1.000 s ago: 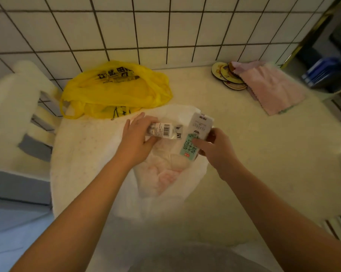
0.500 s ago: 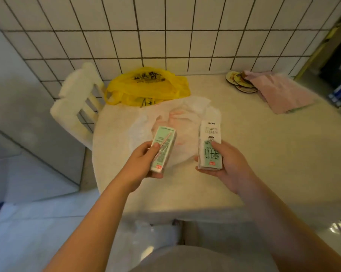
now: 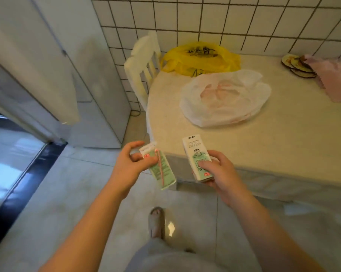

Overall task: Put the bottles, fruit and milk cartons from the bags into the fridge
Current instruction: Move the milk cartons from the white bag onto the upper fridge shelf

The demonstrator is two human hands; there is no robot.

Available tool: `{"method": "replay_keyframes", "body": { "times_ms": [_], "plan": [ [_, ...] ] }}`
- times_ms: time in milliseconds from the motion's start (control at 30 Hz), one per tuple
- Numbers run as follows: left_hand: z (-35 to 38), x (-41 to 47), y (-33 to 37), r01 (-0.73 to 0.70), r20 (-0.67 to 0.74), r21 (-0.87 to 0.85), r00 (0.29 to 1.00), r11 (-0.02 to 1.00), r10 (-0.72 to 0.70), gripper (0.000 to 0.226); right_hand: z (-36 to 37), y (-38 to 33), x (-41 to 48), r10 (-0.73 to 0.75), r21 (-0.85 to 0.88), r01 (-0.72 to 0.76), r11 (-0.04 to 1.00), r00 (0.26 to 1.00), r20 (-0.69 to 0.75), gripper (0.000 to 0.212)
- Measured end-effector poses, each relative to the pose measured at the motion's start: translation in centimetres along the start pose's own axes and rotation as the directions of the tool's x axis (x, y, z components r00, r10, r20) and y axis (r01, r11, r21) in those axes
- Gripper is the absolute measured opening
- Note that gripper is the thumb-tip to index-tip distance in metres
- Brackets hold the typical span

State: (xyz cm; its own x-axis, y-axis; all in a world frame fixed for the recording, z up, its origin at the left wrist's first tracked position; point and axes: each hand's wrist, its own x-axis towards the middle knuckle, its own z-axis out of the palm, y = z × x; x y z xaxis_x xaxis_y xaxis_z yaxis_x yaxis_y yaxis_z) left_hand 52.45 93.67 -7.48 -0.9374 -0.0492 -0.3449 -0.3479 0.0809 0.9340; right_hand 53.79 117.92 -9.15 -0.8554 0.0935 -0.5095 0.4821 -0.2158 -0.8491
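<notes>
My left hand (image 3: 129,165) grips a small green-and-white milk carton (image 3: 161,171) with a pink straw on its side, held tilted over the floor. My right hand (image 3: 217,171) holds a second milk carton (image 3: 195,154) upright at the table's near edge. A white plastic bag (image 3: 224,97) lies slack on the table (image 3: 283,134), with a yellow plastic bag (image 3: 201,58) behind it by the wall. The white fridge (image 3: 91,75) stands at the left, its door (image 3: 30,61) swung open toward me.
A white chair (image 3: 144,61) stands between the fridge and the table. Round coasters (image 3: 297,64) and a pink cloth (image 3: 334,79) lie at the table's far right. Tiled floor stretches below, with my slippered foot (image 3: 156,220) on it. A dark threshold strip (image 3: 24,177) runs at left.
I have lifted both cartons out of the white bag and drawn them back off the table. My view has turned left, bringing the fridge and floor into sight.
</notes>
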Motion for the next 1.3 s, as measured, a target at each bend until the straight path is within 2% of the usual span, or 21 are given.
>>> {"method": "replay_keyframes", "body": {
  "times_ms": [100,233,400,533,700,867,1033,1167,1300],
  "plan": [
    [-3.9,-2.3,-1.7,0.135,0.011,-0.296,0.99,0.946,-0.138,0.057,4.6,1.5,-1.2,0.017,-0.037,-0.015,0.999,0.998,0.053,0.032],
    [-10.0,-5.1,-4.0,0.291,0.072,-0.599,0.947,0.746,-0.312,0.035,12.1,4.2,-2.7,0.046,-0.106,-0.03,0.994,0.986,0.161,0.03],
    [-21.4,-6.7,-7.0,0.316,0.133,-0.784,0.926,0.534,-0.352,0.059,24.1,8.1,-4.4,0.067,-0.198,-0.008,0.98,0.955,0.29,0.034],
    [-31.9,-7.7,-8.4,0.3,0.16,-0.843,0.932,0.447,-0.324,0.051,34.7,11.0,-5.8,0.075,-0.264,0.014,0.964,0.944,0.322,0.037],
    [-44.6,-8.7,-10.1,0.281,0.105,-0.849,0.92,0.448,-0.378,0.052,46.9,13.8,-7.9,0.087,-0.296,0.017,0.955,0.937,0.337,0.036],
    [-53.9,-8.6,-10.6,0.27,0.054,-0.792,0.924,0.548,-0.378,0.052,56.4,15.7,-8.7,0.108,-0.299,0.002,0.954,0.93,0.35,0.035],
    [-60.3,-7.3,-10.9,0.283,-0.007,-0.725,0.909,0.628,-0.417,0.063,63.0,15.9,-8.1,0.104,-0.34,0.035,0.94,0.919,0.381,0.033],
    [-63.7,-5.6,-9.8,0.218,-0.051,-0.741,0.925,0.634,-0.378,0.058,67.6,15.5,-6.3,0.11,-0.327,0.032,0.945,0.907,0.407,0.031],
    [-67.0,-2.3,-8.0,0.183,-0.107,-0.679,0.933,0.711,-0.343,0.045,72.4,14.4,-3.1,0.098,-0.313,0.047,0.948,0.896,0.433,0.028]
  ]
}}
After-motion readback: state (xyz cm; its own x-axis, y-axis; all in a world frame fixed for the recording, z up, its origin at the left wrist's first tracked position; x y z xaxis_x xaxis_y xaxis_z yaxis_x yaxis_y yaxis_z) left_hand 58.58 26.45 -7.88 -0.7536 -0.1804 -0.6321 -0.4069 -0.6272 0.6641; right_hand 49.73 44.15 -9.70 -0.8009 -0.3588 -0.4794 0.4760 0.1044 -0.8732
